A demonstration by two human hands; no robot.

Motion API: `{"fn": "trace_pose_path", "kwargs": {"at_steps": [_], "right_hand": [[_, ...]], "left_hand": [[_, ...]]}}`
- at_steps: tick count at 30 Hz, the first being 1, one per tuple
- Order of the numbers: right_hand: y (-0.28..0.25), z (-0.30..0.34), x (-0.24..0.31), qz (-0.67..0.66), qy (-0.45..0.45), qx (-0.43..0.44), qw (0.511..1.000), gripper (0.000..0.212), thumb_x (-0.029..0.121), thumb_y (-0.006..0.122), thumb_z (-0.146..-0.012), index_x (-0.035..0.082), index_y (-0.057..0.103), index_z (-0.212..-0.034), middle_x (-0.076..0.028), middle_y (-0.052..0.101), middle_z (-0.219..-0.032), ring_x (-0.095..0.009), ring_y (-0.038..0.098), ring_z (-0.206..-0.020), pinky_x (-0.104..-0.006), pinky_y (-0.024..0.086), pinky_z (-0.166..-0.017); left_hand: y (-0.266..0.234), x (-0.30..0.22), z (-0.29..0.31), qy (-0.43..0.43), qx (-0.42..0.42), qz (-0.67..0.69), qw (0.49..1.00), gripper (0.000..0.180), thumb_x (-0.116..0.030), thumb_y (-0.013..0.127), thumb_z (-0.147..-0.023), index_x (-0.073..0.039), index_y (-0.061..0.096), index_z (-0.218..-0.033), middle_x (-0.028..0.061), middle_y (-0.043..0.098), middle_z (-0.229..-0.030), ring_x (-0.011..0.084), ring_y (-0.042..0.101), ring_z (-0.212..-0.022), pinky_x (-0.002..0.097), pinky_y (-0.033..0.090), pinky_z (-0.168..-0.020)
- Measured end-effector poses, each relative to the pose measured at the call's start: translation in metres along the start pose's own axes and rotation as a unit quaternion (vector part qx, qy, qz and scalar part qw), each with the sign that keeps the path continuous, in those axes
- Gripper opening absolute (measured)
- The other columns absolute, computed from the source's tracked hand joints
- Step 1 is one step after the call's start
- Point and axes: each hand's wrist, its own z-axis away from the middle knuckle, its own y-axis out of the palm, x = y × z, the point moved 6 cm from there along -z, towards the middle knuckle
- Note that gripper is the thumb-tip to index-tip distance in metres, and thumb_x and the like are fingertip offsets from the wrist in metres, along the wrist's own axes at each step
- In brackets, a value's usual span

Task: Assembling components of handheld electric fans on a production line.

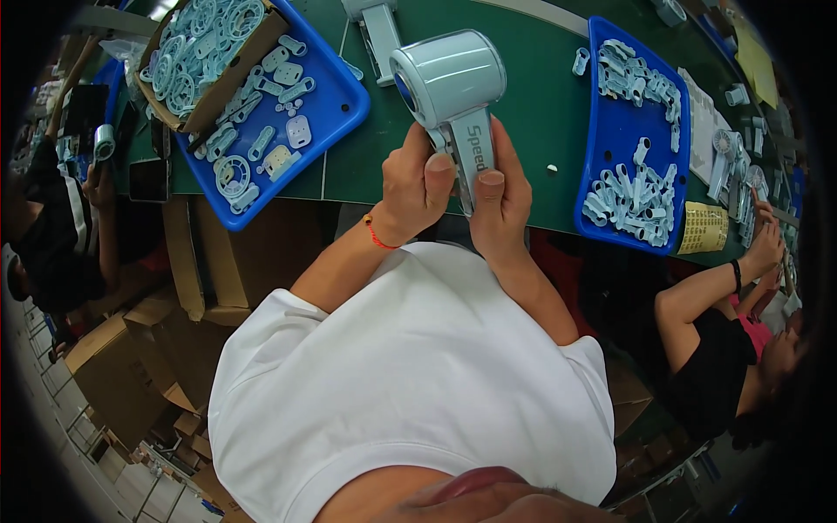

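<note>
A pale blue handheld fan [455, 78] with a barrel-shaped head is held up in front of me over the green table. My left hand [417, 185] grips the left side of its handle, thumb along the edge. On the other side my right hand [504, 193] closes round the handle, with its thumb on the front near the lower end. Dark lettering runs down the handle between the two thumbs. The round left end of the head shows a dark opening. Behind it lies another pale blue fan part [380, 44] with a long handle.
On the left, a blue tray [336, 109] bears a cardboard box [228, 109] of pale blue rings and loose parts. Another blue tray [623, 131] at right holds many small parts. A black phone-like slab [150, 180] lies at far left. Co-workers sit on both sides.
</note>
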Motion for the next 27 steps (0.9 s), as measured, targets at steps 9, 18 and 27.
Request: {"fn": "trace_pose_path", "kwargs": {"at_steps": [9, 18, 27], "right_hand": [[-0.005, 0.006, -0.017, 0.084, 0.049, 0.047, 0.994, 0.05, 0.038, 0.039, -0.096, -0.005, 0.046, -0.121, -0.013, 0.057, -0.101, -0.019, 0.056, -0.083, -0.0324, 0.046, -0.067], [0.003, -0.006, -0.012, -0.067, 0.069, 0.013, 0.995, 0.052, 0.045, 0.041, -0.094, 0.0, 0.04, -0.12, -0.011, 0.058, -0.091, -0.016, 0.058, -0.075, -0.0288, 0.047, -0.061], [0.006, -0.003, -0.01, -0.083, 0.118, -0.026, 0.989, 0.054, 0.047, 0.046, -0.092, -0.002, 0.046, -0.115, -0.01, 0.059, -0.088, -0.013, 0.058, -0.065, -0.0246, 0.048, -0.053]], "left_hand": [[-0.002, 0.0, -0.008, 0.028, -0.006, -0.055, 0.998, 0.041, -0.035, 0.047, -0.092, 0.005, 0.05, -0.099, 0.0102, 0.054, -0.055, 0.0244, 0.056, -0.045, 0.0306, 0.043, -0.044], [0.0, -0.004, -0.026, 0.098, -0.031, -0.206, 0.973, 0.039, -0.034, 0.052, -0.089, -0.006, 0.051, -0.062, 0.0072, 0.043, -0.049, 0.0225, 0.042, -0.043, 0.0323, 0.031, -0.04], [-0.005, -0.001, -0.016, 0.068, -0.079, -0.147, 0.984, 0.04, -0.031, 0.051, -0.09, -0.004, 0.048, -0.06, 0.0089, 0.041, -0.049, 0.025, 0.039, -0.044, 0.0333, 0.031, -0.04]]}}
